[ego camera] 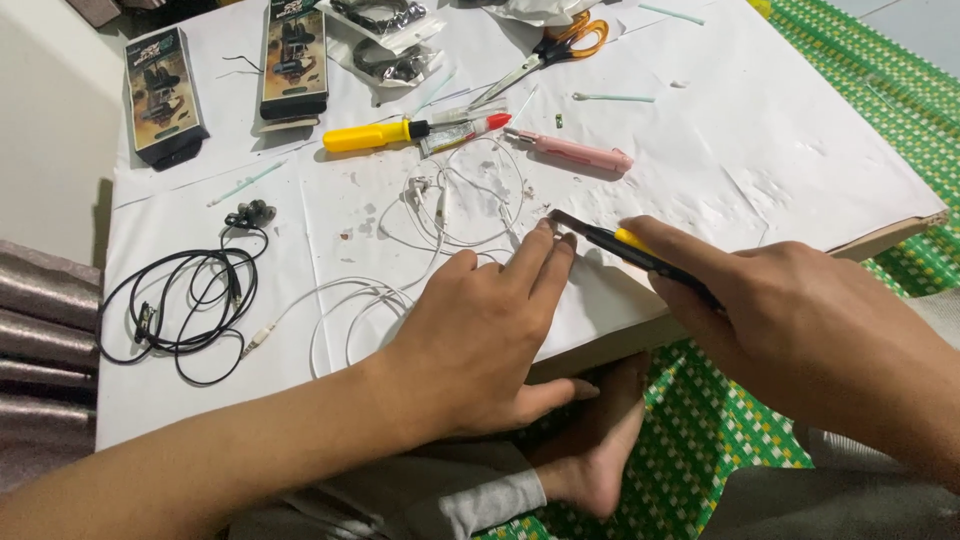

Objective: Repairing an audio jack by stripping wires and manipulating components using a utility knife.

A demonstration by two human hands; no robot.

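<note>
Lower centre of frame: left hand (470,340) spread flat, fingertips (545,232) pinning white earphone cable (440,215) steady; right hand (790,320) gripping utility knife (625,245), blade at cable.

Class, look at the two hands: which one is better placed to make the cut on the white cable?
Probably the right hand: it holds the utility knife, blade tip by the white earphone cable. The left hand lies flat, fingertips pinning that cable.

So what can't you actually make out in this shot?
Head view only:
- Blade tip of the utility knife: too small, against the left hand fingertips.
- White earphone cable: part hidden under that hand.
- Knife handle: covered by the right hand.
- Scissors: partly under plastic.
</note>
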